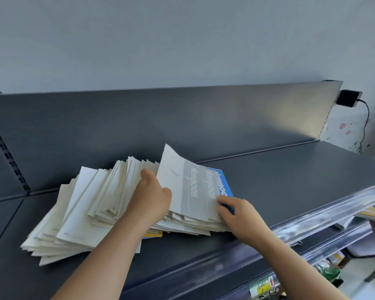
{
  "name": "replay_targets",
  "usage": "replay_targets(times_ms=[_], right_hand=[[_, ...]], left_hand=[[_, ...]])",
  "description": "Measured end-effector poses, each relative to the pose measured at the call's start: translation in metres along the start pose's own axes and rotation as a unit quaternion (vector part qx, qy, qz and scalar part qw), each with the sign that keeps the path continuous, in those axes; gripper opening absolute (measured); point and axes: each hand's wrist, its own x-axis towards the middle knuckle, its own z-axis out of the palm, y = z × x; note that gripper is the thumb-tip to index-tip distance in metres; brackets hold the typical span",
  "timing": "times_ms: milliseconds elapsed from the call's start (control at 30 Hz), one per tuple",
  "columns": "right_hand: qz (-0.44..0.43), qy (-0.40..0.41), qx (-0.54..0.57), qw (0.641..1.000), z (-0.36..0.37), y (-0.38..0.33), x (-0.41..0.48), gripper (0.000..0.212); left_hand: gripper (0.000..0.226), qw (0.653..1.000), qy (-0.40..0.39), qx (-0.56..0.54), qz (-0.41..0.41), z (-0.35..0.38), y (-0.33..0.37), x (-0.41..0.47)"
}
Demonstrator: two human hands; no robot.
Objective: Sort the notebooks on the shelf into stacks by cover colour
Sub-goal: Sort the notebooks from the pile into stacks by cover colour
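A fanned, messy pile of thin notebooks [82, 213] lies on the dark grey shelf [290, 182], most showing pale cream covers. My left hand [149, 195] presses into the pile's middle, fingers tucked behind a raised grey notebook [186, 187] that stands tilted up. My right hand [240, 217] pinches the lower right corner of that grey notebook and the ones behind it. A blue notebook [224, 180] shows behind the grey one at the right. A yellow cover edge [154, 234] peeks out under the pile near my left forearm.
The shelf's dark back panel [182, 118] rises behind the pile. A clear plastic price strip [312, 215] runs along the front edge. A black adapter with a cable [347, 98] hangs at the upper right. Lower shelves with goods [327, 271] show at the bottom right.
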Motion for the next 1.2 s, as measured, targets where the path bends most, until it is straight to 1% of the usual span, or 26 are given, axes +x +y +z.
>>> replay_targets(times_ms=[67, 133, 200, 300, 400, 467, 533, 633, 667, 733, 800, 867, 933, 1000, 1067, 1200], right_hand=[[-0.015, -0.014, 0.026, 0.999, 0.002, -0.006, -0.002, 0.017], [-0.023, -0.019, 0.055, 0.998, 0.002, -0.011, -0.005, 0.025], [-0.018, -0.021, 0.056, 0.998, 0.000, -0.013, -0.007, 0.030], [-0.001, -0.022, 0.064, 0.998, -0.005, -0.015, -0.008, 0.027], [0.004, -0.040, 0.067, 0.997, -0.006, -0.014, -0.007, 0.023], [0.006, -0.044, 0.077, 0.996, -0.004, -0.017, -0.006, 0.022], [-0.001, -0.034, 0.102, 0.994, 0.000, -0.024, -0.004, 0.019], [-0.019, -0.011, 0.176, 0.984, 0.003, -0.043, -0.005, 0.012], [-0.022, -0.002, 0.195, 0.980, 0.003, -0.051, -0.006, 0.012], [-0.032, 0.028, 0.235, 0.971, 0.010, -0.063, 0.001, 0.020], [-0.038, 0.049, 0.259, 0.964, 0.006, -0.072, 0.000, 0.026], [-0.071, 0.011, 0.266, 0.961, 0.032, -0.114, 0.000, 0.031], [-0.085, 0.028, 0.275, 0.957, 0.033, -0.118, 0.001, 0.034], [-0.092, 0.027, 0.275, 0.957, 0.038, -0.126, 0.000, 0.033], [-0.104, 0.015, 0.272, 0.957, 0.053, -0.142, -0.002, 0.031], [-0.133, -0.011, 0.268, 0.954, 0.087, -0.190, -0.011, 0.032]], left_hand=[[0.014, 1.000, -0.007, -0.017, -0.006, 0.002, 0.000, -0.003], [0.016, 1.000, -0.005, -0.021, -0.004, 0.002, -0.002, -0.005], [0.020, 1.000, 0.000, -0.021, -0.004, 0.000, -0.006, -0.006], [0.022, 1.000, 0.005, -0.006, -0.007, -0.006, -0.011, -0.008], [0.020, 1.000, 0.006, -0.022, -0.016, -0.012, -0.014, -0.010], [0.021, 0.999, 0.005, -0.045, -0.021, -0.015, -0.016, -0.012], [0.024, 0.996, 0.000, -0.091, -0.024, -0.018, -0.020, -0.015], [0.028, 0.988, -0.001, -0.155, -0.026, -0.022, -0.022, -0.023], [0.031, 0.984, 0.004, -0.174, -0.025, -0.024, -0.024, -0.026], [0.037, 0.979, 0.020, -0.201, -0.023, -0.036, -0.027, -0.033], [0.039, 0.980, 0.026, -0.197, -0.013, -0.040, -0.026, -0.033], [0.039, 0.976, 0.092, -0.197, -0.020, -0.076, -0.058, -0.049], [0.037, 0.979, 0.097, -0.179, -0.015, -0.078, -0.059, -0.050], [0.032, 0.980, 0.114, -0.163, -0.016, -0.084, -0.065, -0.055], [0.030, 0.978, 0.132, -0.159, -0.025, -0.103, -0.077, -0.066], [0.033, 0.976, 0.169, -0.134, -0.036, -0.143, -0.115, -0.084]])
